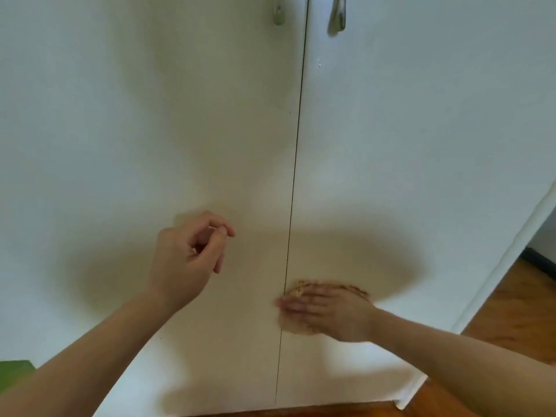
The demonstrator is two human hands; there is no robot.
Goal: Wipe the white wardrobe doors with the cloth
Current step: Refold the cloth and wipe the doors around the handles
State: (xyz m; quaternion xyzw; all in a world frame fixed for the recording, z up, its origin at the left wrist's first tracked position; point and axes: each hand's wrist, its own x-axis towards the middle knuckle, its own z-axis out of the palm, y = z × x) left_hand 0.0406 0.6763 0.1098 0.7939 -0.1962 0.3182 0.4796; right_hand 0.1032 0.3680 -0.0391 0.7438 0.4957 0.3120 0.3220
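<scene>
Two white wardrobe doors fill the view, the left door (150,130) and the right door (406,130), split by a thin dark gap. My right hand (328,311) lies flat on a tan patterned cloth (304,285), pressing it against the lower right door just beside the gap. The cloth shows above and under the fingers and is blurred. My left hand (189,257) hovers in front of the lower left door, fingers loosely curled and apart, holding nothing.
Two metal handles (278,15) (338,16) hang near the top on either side of the gap. A wooden floor (517,311) shows at the right and along the bottom. A green object (15,371) sits at the lower left corner.
</scene>
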